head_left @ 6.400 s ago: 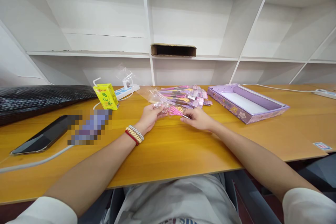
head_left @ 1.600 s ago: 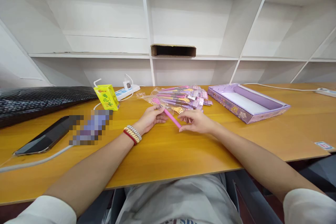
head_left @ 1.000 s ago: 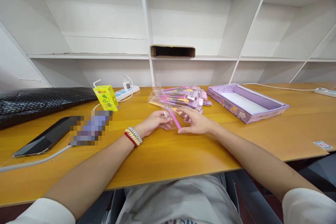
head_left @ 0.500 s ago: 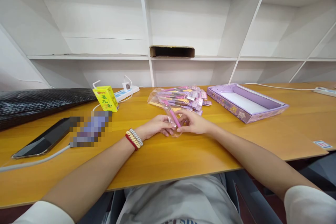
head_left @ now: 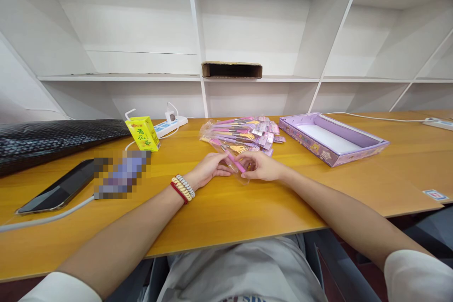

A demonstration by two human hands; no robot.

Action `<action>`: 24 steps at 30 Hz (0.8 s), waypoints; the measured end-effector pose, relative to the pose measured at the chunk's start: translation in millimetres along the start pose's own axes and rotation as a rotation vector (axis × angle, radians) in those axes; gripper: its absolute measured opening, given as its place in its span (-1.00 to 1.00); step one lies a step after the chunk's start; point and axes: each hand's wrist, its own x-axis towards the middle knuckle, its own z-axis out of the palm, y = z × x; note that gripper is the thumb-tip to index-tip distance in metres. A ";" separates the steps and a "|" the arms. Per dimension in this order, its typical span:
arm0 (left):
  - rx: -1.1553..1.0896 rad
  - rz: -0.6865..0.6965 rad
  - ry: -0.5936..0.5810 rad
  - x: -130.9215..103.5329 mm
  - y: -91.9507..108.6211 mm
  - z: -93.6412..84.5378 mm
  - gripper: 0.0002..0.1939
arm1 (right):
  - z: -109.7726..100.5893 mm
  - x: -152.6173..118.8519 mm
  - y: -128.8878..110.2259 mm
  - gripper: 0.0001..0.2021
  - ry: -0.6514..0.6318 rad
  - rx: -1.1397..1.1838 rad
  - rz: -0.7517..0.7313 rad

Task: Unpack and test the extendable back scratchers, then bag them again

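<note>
While left hand (head_left: 212, 169) and right hand (head_left: 264, 166) clamp fingers on the sleeved pink stick (head_left: 239, 165), nearer than the wrapped pile (head_left: 244, 127), bagging seems underway; next calls for seating it snugly

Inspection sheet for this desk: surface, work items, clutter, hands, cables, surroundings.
Surface: brown wooden desk; white printed sticker, right edge.
Job's things: slim pink stick in clear plastic sleeve, held; wrapped pink and yellow sticks piled beyond; open purple cardboard box, right.
Clutter: yellow drink carton, black phone, pixelated bluish object, dark shiny patterned object.
Hands: left hand on sleeve; right hand holding stick's near end.
Cables: white cable left, another right; white power strip.
Surroundings: white shelving, brown cardboard box.
</note>
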 end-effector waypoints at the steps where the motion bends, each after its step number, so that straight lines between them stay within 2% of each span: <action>1: -0.034 0.018 0.035 1.5 -0.5 -0.6 -0.72 | 0.0 0.1 -0.1 -0.52 -0.003 0.004 0.002; 7: -0.178 0.125 0.159 7.1 -1.3 -5.6 -0.83 | 0.2 -0.4 -1.9 -0.58 -0.008 -0.071 -0.027; 14: -0.204 0.179 0.116 6.7 -0.4 -7.3 -0.79 | 0.7 -2.6 -5.0 -0.36 0.038 -0.194 -0.107; 24: -0.153 0.180 0.105 2.7 -1.5 -2.3 -0.64 | 1.0 -4.0 -7.6 -0.31 0.102 -0.346 -0.165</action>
